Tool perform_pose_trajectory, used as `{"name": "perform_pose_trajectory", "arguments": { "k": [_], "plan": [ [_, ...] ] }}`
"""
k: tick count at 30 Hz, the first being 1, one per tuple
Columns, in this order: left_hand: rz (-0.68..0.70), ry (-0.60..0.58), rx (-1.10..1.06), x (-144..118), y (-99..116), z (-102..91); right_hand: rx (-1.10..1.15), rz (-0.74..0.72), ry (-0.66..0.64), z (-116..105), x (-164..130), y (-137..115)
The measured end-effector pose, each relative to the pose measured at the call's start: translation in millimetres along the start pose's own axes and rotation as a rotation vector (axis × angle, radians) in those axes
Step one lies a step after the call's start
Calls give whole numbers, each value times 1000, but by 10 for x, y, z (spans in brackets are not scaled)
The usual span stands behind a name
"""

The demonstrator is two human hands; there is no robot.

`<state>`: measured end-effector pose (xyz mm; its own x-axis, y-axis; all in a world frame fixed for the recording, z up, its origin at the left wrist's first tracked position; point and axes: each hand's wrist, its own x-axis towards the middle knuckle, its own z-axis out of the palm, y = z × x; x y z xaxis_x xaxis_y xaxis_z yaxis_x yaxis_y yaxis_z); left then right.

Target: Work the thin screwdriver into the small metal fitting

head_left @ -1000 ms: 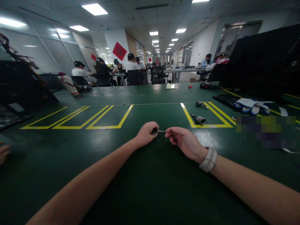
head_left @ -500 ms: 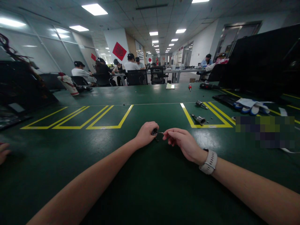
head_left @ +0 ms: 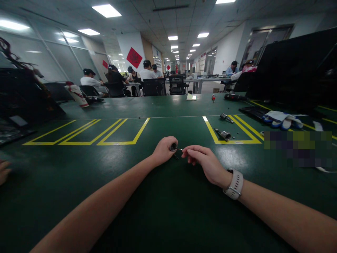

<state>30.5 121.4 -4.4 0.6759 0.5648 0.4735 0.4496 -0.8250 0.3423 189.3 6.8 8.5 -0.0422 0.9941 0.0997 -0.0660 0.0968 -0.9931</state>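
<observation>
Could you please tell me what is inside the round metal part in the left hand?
The metal part shows a shiny rim around a mostly dark hollow; its depths cannot be made out. The left hand hides most of its body.

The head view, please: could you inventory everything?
Table: one, green, foreground
Tape outlines: several, yellow, on table
Cylinder: one, silver, centre
Rod: one, silver, centre
Tool parts: two, silver, right
Small tool: one, red, far edge
Notepad: one, yellowish, far edge
Power tool: one, black, far right
Gloves: unclear count, white-blue, right
Equipment: unclear count, black, sides
People: several, mixed clothing, background
Chairs: several, black, background
Co-worker's hand: one, bare, left edge
Watch: one, pale, right wrist
Left hand: one, bare, gripping cylinder
Right hand: one, bare, pinching rod
</observation>
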Motion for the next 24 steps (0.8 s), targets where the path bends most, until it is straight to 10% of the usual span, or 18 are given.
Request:
{"name": "perform_pose_trajectory", "arguments": {
  "k": [24],
  "plan": [
    [-1, -4, -83, -2, -40, 7, 538, 316, 50, -126, 124, -16]
  ]
}}
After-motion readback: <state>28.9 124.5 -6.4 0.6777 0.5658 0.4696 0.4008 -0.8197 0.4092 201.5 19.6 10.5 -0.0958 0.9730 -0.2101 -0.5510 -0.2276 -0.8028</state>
